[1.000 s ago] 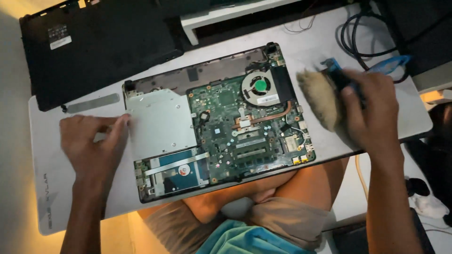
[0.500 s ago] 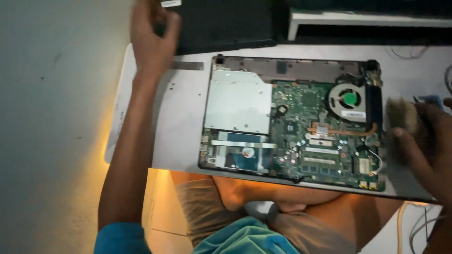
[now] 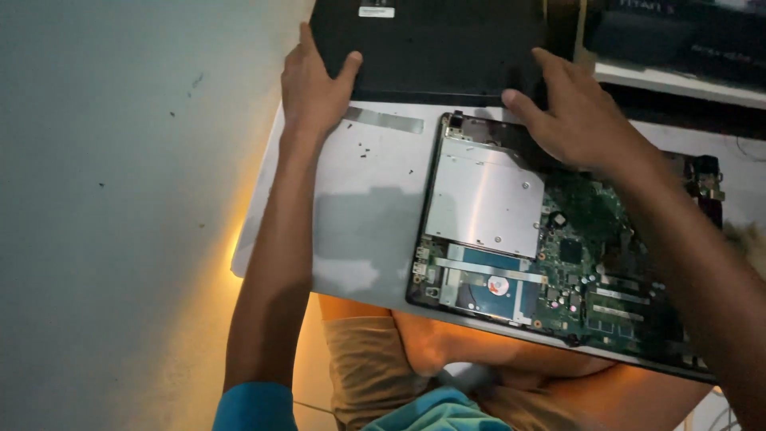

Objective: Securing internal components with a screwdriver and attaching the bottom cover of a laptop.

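A: Left hand?
B: Fingers spread, gripping the flat black plastic laptop cover at top centre, its long axis across frame.
A: Right hand?
B: Open-palmed on the cover's right edge, equally near.

A pale grey-green floor fills the left side, left of where the hands grip, marked with a few small dark specks. A white table lies below the grip, its surface bare and shadowed in the middle. Warm yellow light glows along the table's left edge and underneath it. Up to the right of the grip runs a white shelf, dark above and below.
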